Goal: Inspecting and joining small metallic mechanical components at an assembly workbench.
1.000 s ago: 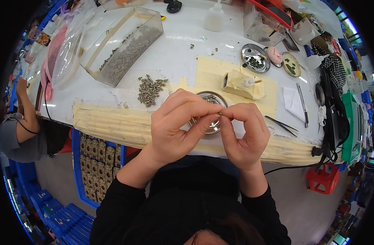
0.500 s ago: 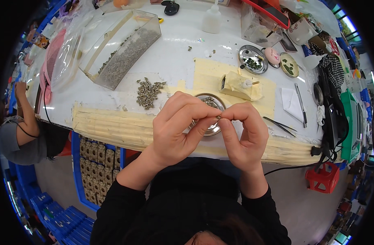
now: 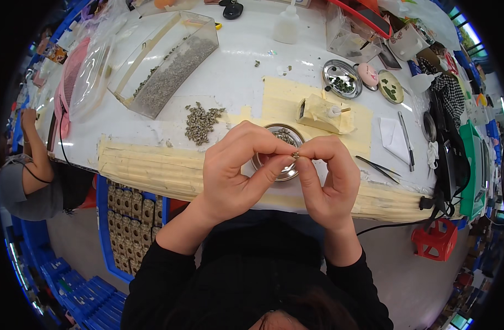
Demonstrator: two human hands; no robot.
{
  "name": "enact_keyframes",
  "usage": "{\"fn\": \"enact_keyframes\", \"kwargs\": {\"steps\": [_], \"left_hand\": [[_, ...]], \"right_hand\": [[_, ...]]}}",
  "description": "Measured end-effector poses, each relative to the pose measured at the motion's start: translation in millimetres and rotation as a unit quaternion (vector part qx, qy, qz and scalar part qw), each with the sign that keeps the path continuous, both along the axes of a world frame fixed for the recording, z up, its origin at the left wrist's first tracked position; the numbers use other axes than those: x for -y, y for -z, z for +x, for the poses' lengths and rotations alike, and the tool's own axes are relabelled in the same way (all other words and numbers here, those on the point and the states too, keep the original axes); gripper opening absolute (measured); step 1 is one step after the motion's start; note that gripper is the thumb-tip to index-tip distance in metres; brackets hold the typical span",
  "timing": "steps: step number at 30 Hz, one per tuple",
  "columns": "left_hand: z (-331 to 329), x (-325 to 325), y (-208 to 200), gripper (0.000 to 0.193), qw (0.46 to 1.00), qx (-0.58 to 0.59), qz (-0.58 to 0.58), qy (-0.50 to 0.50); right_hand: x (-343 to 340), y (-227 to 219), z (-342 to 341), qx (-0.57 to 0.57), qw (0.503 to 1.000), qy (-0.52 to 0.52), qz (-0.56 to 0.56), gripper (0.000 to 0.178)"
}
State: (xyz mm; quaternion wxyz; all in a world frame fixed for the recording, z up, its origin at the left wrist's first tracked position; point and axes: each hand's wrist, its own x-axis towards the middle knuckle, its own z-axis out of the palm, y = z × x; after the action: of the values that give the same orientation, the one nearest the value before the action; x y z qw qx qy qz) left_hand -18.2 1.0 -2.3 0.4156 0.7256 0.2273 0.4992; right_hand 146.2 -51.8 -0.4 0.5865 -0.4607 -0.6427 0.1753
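Head view, metal dish [image 3: 285, 175], small parts [image 3: 285, 135] inside

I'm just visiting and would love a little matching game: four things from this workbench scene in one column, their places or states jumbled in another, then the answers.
Things
1. tiny metal part
2. tweezers
3. plastic stool
4. clear plastic bin

Places or states
A. standing on the floor
B. partly filled with small grey pieces
C. lying on the table, right of the right hand
D. pinched between the fingertips of the left hand and right hand

Pairs: 1-D, 2-C, 3-A, 4-B
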Motion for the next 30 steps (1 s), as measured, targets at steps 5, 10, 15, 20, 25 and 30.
{"fn": "enact_keyframes", "kwargs": {"steps": [5,10,15,20,25,30], "left_hand": [[-1.0,0.7,-1.0,0.014,1.0,0.004,-0.014,0.004],[-1.0,0.6,-0.6,0.015,1.0,0.004,-0.002,0.0],[-0.1,0.7,0.1,0.017,1.0,-0.002,0.025,-0.012],[3.4,-2.3,2.7,0.018,0.997,0.01,0.069,-0.041],[3.2,-1.9,0.8,0.017,0.994,0.002,0.088,-0.06],[5.6,-2.1,2.4,0.017,0.991,-0.003,0.111,-0.077]], "right_hand": [[0.3,2.4,-0.1,0.008,1.0,0.01,0.003,0.012],[-0.3,0.7,-0.3,0.017,1.0,0.007,0.009,0.012],[-1.1,0.7,0.4,0.028,0.999,0.009,0.021,0.011],[0.0,0.0,-0.7,0.019,1.0,0.012,0.009,0.01],[2.5,-1.0,0.3,-0.018,1.0,0.0,-0.02,0.009],[2.7,1.9,0.5,-0.04,0.999,0.003,-0.017,0.01]]}}
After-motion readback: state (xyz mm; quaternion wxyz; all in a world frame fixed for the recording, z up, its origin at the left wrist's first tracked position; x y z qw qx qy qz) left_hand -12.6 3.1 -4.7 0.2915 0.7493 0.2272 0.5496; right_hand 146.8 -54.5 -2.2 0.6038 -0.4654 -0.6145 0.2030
